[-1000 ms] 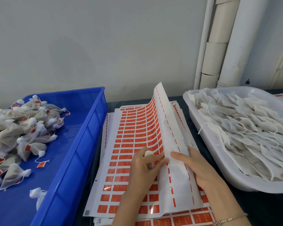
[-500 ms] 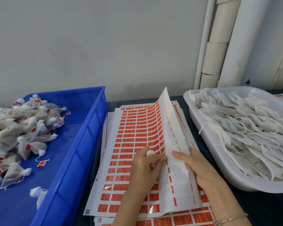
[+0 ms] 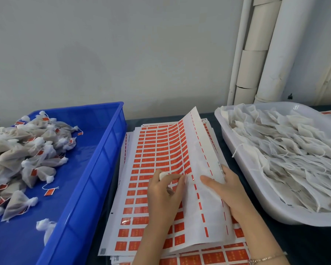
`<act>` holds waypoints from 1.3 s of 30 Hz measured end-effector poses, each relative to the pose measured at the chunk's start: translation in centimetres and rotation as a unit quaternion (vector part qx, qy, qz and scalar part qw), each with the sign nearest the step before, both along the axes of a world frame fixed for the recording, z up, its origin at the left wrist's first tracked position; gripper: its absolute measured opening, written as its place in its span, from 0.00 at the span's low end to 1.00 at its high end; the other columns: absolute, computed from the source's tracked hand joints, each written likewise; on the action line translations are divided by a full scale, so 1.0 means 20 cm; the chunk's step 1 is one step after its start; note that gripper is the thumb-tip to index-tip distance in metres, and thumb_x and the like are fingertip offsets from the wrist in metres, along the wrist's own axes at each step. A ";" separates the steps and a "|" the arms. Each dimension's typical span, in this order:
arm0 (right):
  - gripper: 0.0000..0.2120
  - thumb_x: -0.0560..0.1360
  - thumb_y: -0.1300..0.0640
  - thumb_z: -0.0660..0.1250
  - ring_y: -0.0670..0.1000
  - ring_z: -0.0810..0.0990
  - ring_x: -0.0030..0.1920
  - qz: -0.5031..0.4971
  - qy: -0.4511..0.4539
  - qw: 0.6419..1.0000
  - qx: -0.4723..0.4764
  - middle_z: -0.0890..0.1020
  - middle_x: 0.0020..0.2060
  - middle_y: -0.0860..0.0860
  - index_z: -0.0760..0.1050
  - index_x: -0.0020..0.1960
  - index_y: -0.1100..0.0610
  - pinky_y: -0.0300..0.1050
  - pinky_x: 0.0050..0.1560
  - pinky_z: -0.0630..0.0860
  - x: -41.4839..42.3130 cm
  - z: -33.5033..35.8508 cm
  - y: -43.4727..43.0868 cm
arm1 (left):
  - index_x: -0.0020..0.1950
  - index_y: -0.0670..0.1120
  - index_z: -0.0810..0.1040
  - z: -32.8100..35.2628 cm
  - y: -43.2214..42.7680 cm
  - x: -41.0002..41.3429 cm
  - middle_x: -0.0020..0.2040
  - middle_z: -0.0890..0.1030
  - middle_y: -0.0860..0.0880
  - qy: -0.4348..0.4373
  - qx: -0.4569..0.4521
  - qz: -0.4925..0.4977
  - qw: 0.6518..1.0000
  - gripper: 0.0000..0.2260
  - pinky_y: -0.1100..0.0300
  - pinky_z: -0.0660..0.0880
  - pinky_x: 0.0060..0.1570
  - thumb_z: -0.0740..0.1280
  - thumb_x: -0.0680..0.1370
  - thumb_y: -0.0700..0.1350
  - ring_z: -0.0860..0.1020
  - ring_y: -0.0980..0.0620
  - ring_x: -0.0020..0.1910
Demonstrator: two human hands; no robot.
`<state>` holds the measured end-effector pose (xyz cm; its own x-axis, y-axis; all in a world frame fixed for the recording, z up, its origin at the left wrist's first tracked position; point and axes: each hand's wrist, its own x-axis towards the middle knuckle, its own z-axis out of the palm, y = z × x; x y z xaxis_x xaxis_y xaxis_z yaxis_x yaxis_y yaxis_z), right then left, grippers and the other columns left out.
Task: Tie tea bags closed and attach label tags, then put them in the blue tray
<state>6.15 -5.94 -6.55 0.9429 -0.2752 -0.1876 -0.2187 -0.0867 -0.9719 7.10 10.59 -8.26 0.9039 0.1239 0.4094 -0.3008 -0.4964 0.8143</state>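
Head view: blue tray point(image 3: 103, 159) far left, with a pile of tagged tea bags point(image 3: 27, 150) inside. Beside it on the tabletop point(image 3: 313, 245), a stack of orange label sheets point(image 3: 214, 258); the top sheet point(image 3: 155, 150) has its right side curled up and over. Left hand point(image 3: 165, 196) curled, pinching a small white piece point(image 3: 162, 175), fingertips at the fold. Right hand point(image 3: 225, 192) flat, fingers straight, pressing the turned-over part. White tray point(image 3: 243, 178) on the right holds untied tea bags point(image 3: 294, 153).

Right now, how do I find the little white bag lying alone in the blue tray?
Look at the blue tray on the left, with its heap of tied tea bags. At its near end, beside the right wall, one small white bag lies on bare blue floor. It touches no other bag, and no red tag shows on it.
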 end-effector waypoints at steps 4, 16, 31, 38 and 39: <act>0.27 0.67 0.43 0.76 0.40 0.75 0.44 -0.027 -0.040 0.995 -0.085 0.69 0.45 0.31 0.63 0.57 0.38 0.35 0.38 0.72 -0.01 0.00 0.00 | 0.47 0.60 0.79 0.01 0.01 0.00 0.52 0.80 0.53 0.005 -0.035 0.044 0.998 0.08 0.74 0.74 0.36 0.67 0.70 0.58 0.76 0.59 0.40; 0.32 0.68 0.43 0.74 0.48 0.70 0.63 -0.057 -0.086 0.953 -0.283 0.70 0.67 0.46 0.64 0.68 0.42 0.51 0.65 0.68 0.00 -0.05 0.02 | 0.46 0.55 0.82 0.04 0.06 0.00 0.39 0.78 0.54 -0.032 -0.118 0.085 0.989 0.09 0.77 0.70 0.32 0.68 0.70 0.57 0.75 0.63 0.40; 0.13 0.68 0.40 0.68 0.34 0.77 0.51 0.073 -0.192 0.961 -0.184 0.80 0.45 0.29 0.76 0.52 0.37 0.34 0.54 0.73 -0.06 0.01 0.16 | 0.45 0.57 0.83 0.06 0.02 -0.02 0.39 0.80 0.54 0.006 -0.125 -0.106 0.986 0.04 0.68 0.71 0.32 0.69 0.73 0.52 0.76 0.51 0.38; 0.11 0.69 0.42 0.70 0.36 0.80 0.49 0.006 -0.203 0.975 -0.093 0.80 0.46 0.30 0.77 0.51 0.42 0.29 0.44 0.74 -0.05 0.04 0.12 | 0.58 0.65 0.77 0.07 0.04 -0.02 0.57 0.80 0.54 0.081 -0.180 -0.133 0.971 0.15 0.60 0.79 0.47 0.54 0.78 0.58 0.79 0.52 0.50; 0.10 0.70 0.42 0.70 0.36 0.80 0.50 0.016 -0.199 0.977 -0.068 0.81 0.45 0.31 0.78 0.49 0.42 0.30 0.45 0.73 -0.06 0.05 0.11 | 0.59 0.64 0.76 0.08 0.04 -0.02 0.56 0.79 0.51 0.087 -0.186 -0.134 0.970 0.16 0.60 0.79 0.45 0.53 0.77 0.59 0.78 0.51 0.49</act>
<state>5.04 -3.68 -5.53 0.9419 -0.2420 0.2330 0.1800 -0.2221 -0.9583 6.70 11.41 -6.74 0.9751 -0.0157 0.2210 -0.2215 -0.0818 0.9717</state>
